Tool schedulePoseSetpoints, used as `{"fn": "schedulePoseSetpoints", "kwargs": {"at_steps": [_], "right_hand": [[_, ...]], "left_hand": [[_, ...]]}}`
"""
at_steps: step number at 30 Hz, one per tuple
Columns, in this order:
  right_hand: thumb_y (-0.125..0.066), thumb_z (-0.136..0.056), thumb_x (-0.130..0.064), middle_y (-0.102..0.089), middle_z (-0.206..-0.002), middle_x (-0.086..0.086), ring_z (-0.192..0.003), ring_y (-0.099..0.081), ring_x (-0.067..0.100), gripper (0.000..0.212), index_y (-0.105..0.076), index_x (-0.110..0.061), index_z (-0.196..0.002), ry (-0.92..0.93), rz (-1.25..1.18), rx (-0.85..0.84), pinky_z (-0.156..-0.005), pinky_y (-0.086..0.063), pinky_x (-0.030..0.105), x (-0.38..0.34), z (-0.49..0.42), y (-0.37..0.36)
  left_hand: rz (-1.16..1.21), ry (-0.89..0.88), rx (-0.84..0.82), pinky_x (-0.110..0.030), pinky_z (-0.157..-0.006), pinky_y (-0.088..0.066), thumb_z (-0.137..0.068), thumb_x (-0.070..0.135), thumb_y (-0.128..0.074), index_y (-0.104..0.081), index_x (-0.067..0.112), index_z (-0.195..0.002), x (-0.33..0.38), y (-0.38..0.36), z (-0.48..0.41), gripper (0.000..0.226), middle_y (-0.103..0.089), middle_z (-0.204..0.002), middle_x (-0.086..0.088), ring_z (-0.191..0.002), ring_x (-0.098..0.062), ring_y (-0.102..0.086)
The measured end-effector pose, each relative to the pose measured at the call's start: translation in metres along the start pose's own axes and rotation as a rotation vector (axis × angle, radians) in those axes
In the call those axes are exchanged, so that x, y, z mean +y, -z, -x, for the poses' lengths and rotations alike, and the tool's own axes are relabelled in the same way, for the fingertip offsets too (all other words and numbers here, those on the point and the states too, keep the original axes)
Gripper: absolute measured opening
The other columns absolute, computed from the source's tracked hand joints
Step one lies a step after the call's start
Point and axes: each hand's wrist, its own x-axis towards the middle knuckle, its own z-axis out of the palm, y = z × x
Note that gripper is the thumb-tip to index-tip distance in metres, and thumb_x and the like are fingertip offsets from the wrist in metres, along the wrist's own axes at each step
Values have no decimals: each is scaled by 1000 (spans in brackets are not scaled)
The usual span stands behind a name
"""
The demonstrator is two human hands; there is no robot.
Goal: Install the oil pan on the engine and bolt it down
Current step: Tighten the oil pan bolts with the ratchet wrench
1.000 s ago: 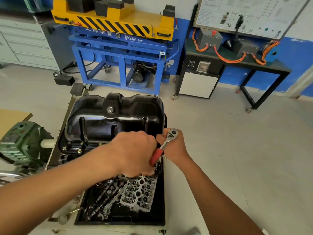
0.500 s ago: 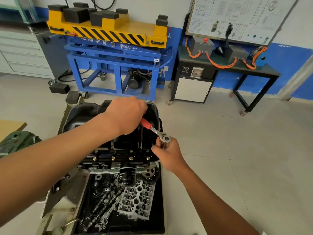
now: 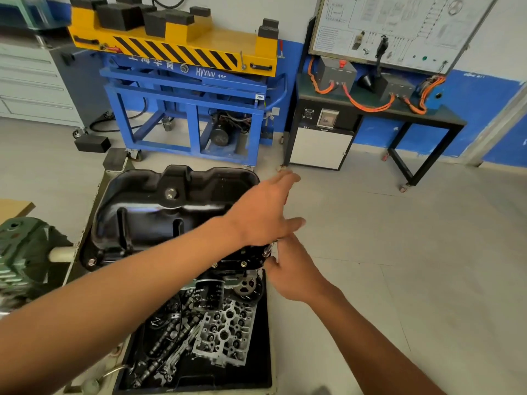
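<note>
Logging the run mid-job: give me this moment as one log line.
oil pan: in place | left hand: open, over pan's right edge | right hand: at corner bolt, grip unclear

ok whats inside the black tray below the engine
A silver aluminium cylinder head, dark camshafts and small loose metal parts lie in the black tray. The left forearm covers its far-left part.

Glossy black oil pan (image 3: 171, 212) sits sump-up, level, atop engine (image 3: 247, 285). Silver drain plug (image 3: 170, 193) faces up near pan's far wall. Bolts (image 3: 214, 264) seated along near flange; right corner hidden.
</note>
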Motion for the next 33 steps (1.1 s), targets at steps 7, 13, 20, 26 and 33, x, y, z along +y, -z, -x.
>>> {"fn": "schedulePoseSetpoints", "kwargs": {"at_steps": [7, 13, 20, 26, 33], "right_hand": [[-54, -87, -17, -68, -97, -3, -91, -64, 21, 17, -70, -18, -92, 130, 523, -87, -70, -52, 31, -7, -11, 77], [-57, -80, -51, -53, -124, -7, -117, -45, 15, 47, -55, -25, -119, 443, 673, 216, -89, -37, 33, -5, -34, 132], [-42, -80, -84, -58, -123, -11, -115, -52, 11, 82, -40, -27, -139, 374, 681, -46, -103, -37, 36, 13, -55, 135], [-36, -78, -87, -53, -113, -13, -98, -53, 6, 77, -47, -30, -129, 276, 538, -75, -82, -51, 32, 27, -53, 131], [-29, -86, -80, -58, -108, -6, -101, -54, 16, 70, -58, -26, -120, 361, 653, -58, -90, -47, 41, 23, -50, 135]], "left_hand": [[400, 214, 187, -40, -72, -61, -80, 14, -82, -52, 14, -133, -4, -22, 11, 61, -66, -107, -10, -78, -23, -73], [529, 117, -80, -46, -81, -61, -85, -6, -68, -41, 17, -149, -5, -6, -2, 74, -52, -147, -3, -94, -15, -71], [509, 81, -270, -53, -77, -59, -82, -6, -74, -40, 17, -146, -11, 5, -18, 76, -41, -156, -4, -93, -35, -72], [528, 57, -446, -26, -56, -54, -83, -11, -68, -42, 18, -138, -13, 8, -28, 68, -41, -153, -2, -77, -22, -75], [692, 102, -338, -31, -64, -59, -91, 3, -68, -45, 14, -134, -21, -2, -11, 50, -50, -148, -1, -81, -25, -74]]}}
